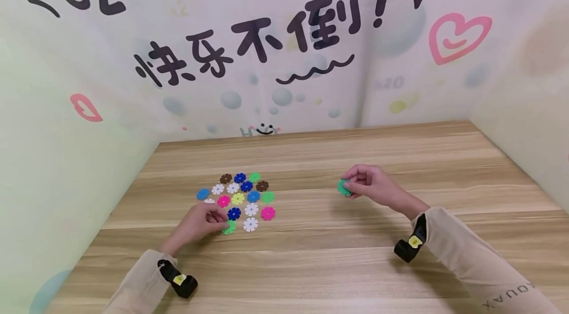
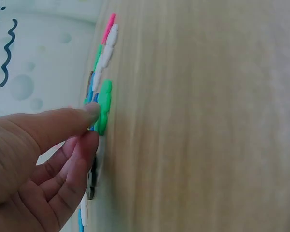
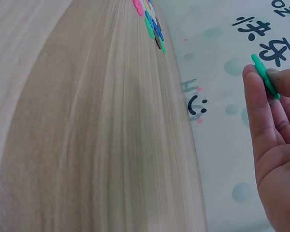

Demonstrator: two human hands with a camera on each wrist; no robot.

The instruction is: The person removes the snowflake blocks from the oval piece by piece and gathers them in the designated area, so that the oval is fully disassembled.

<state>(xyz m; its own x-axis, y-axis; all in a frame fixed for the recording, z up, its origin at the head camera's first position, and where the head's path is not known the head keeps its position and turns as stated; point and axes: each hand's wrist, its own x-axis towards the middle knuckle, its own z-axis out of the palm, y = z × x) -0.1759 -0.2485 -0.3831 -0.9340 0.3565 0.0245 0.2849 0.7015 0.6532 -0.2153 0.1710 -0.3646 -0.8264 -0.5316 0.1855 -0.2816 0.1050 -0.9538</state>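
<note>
Between the thumb and fingers of my right hand is a teal-green notched plastic disc, held up over the right part of the table. The right wrist view shows that disc nearly edge-on, clear of the tabletop. On the left, my left hand has its thumb and fingertips at the edge of a light green disc, at the near side of a group of flat discs. The left wrist view has this green disc edge-on at the thumb tip, pinched, with the other fingers curled below.
Several notched discs lie spread flat around the left hand, among them a yellow disc, a white disc, a pink disc and a brown disc. The wooden table ends at a printed curtain behind.
</note>
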